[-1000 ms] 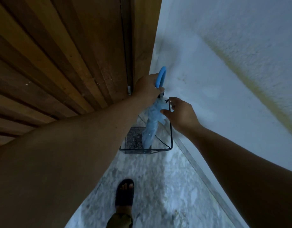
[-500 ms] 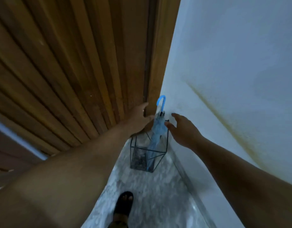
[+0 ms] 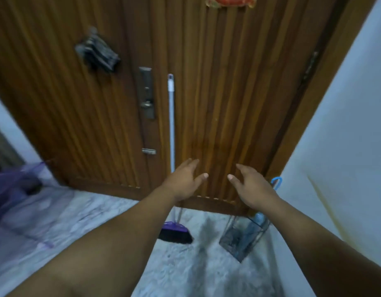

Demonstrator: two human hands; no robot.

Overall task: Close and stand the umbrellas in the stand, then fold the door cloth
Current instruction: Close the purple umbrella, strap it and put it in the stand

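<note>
A closed light-blue umbrella (image 3: pixel 255 225) stands in a dark wire stand (image 3: pixel 238 241) on the floor by the right wall; its curved blue handle (image 3: pixel 277 182) sticks up behind my right wrist. My left hand (image 3: pixel 183 181) and my right hand (image 3: pixel 249 187) are raised in front of the wooden door (image 3: pixel 217 93), fingers spread, holding nothing. A dark crumpled cloth (image 3: pixel 97 53) hangs on the door at upper left. At the far left lies a purple umbrella (image 3: pixel 11 187), open on the floor and blurred.
A broom with a white pole (image 3: pixel 171 116) and purple-black head (image 3: pixel 175 231) leans against the door between my hands. A metal lock plate (image 3: pixel 147 93) sits on the door. White wall (image 3: pixel 339 136) runs along the right; the floor is pale marble.
Both hands have let go of the blue umbrella and stand and pulled back, open. My view has swung up and left, showing the whole door, the broom and the purple umbrella.
</note>
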